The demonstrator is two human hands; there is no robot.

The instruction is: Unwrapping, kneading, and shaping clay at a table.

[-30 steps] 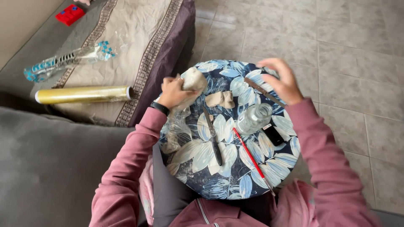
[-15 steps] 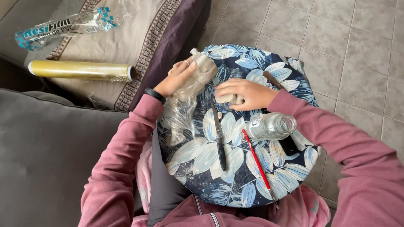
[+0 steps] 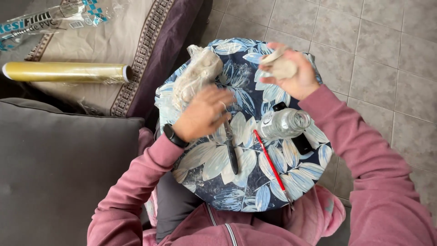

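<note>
Left hand: the left hand hovered low over the middle-left of the round leaf-patterned surface, palm down, just below the plastic-wrapped clay block; its fingers were blurred and loosely curled, gripping nothing that could be made out.
Right hand: the right hand was lifted at the upper centre of the frame, fingers closed around a pale clay lump, held clear of the surface, seemingly so it could be worked in the air.
Clay block: it lay slanted at the upper-left edge of the surface, in its clear film, likely to keep the clay moist.
Tools: a dark-handled knife and a red-handled tool lay flat side by side toward the lower centre, close to both hands.
Bottle: a clear plastic bottle lay on its side right of centre, touching a small black object that I could not identify.
Left of frame: a roll of cling film rested on a beige patterned cover, with its torn wrapper in the upper-left corner, both away from the clay.
Wrist: a dark watch sat above the pink sleeve.
</note>
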